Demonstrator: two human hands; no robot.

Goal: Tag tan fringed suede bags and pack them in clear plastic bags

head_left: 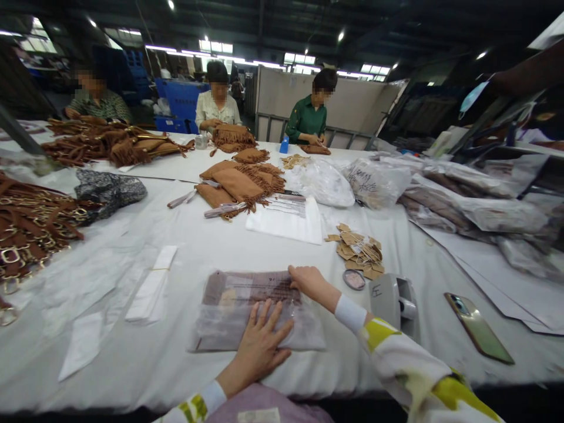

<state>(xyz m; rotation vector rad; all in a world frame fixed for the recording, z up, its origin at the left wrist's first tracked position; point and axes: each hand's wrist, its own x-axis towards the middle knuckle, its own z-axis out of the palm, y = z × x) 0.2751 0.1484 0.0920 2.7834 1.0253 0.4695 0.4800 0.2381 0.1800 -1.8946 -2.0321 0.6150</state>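
Pressing flat: left hand [259, 341] lies open, palm down, on the clear packing bag [258, 311] at the near middle of the tabletop [264, 247]; right hand [311, 283] pinches its far right corner, grip closed on the film. Bag looks filled and smoothed; sealing seems left to do. Right: tape dispenser [394, 302], card tags [359, 249], phone [478, 326]. Far: loose fringed suede pieces [240, 185] unbagged. Nothing blocks the hands.

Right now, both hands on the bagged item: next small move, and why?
Probably slide the left hand outward to smooth the bag. It lies flat on the table, the left palm presses its near middle, and the right hand pins the far right corner; the plastic looks wrinkled.
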